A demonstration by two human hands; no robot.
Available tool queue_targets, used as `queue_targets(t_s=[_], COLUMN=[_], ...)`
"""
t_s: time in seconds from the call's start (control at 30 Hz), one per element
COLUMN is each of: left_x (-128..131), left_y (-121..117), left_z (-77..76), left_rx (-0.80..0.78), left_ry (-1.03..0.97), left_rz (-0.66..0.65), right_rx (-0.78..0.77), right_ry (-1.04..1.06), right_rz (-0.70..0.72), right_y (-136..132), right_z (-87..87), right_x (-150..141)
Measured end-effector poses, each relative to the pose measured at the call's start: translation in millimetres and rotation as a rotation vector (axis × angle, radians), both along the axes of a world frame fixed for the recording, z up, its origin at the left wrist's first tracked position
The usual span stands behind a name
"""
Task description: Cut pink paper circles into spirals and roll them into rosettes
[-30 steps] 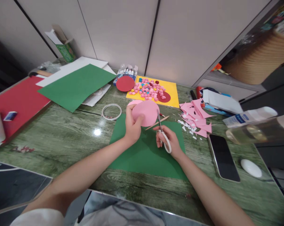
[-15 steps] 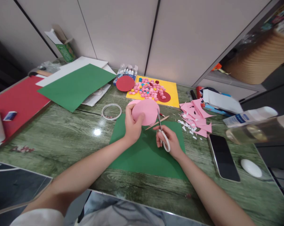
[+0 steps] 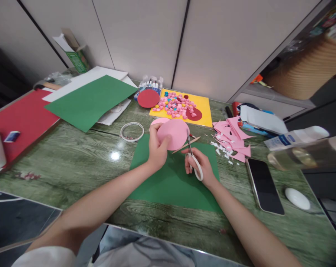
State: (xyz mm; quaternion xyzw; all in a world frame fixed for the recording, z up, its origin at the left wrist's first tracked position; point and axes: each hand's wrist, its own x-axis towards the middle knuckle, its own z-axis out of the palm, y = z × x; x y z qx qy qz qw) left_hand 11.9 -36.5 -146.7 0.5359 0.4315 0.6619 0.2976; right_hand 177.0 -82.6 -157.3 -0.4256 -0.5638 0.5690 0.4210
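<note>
A round piece of pink paper (image 3: 176, 132) is pinched by its left side between the thumb and fingers of my left hand (image 3: 157, 148). My right hand (image 3: 199, 165) is closed around the white handles of a pair of scissors (image 3: 197, 167), whose blades point up at the right edge of the pink circle. Both hands are above a sheet of green paper (image 3: 173, 189) on the table. Behind my left fingers shows part of another pink circle (image 3: 159, 121). A thin pointed wooden stick (image 3: 195, 140) lies beneath the scissors.
Small pink balls (image 3: 175, 105) cover a yellow sheet (image 3: 204, 107), with a red circle (image 3: 148, 98) beside it. Pink scraps (image 3: 231, 135), a phone (image 3: 264, 185) and a white mouse (image 3: 297, 198) are at the right. A tape roll (image 3: 131, 132) and green sheet (image 3: 92, 100) lie left.
The pink circle in my left hand has shifted very slightly right and down. The scissors in my right hand have moved a little with it.
</note>
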Motion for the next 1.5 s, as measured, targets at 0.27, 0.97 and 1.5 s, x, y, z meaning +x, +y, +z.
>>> queue_targets(t_s=[0.27, 0.97, 1.5], left_x=[0.2, 0.8, 0.6], left_y=[-0.9, 0.6, -0.1], left_z=[-1.0, 3.0, 0.9], left_rx=[0.004, -0.011, -0.012], left_ry=[0.028, -0.014, 0.028], left_rz=[-0.008, 0.037, 0.058], right_rx=[0.005, -0.047, -0.019], right_ry=[-0.005, 0.021, -0.028], right_rz=[-0.009, 0.01, -0.008], right_y=[-0.7, -1.2, -0.7], right_z=[0.6, 2.4, 2.1], right_x=[-0.8, -0.9, -0.4])
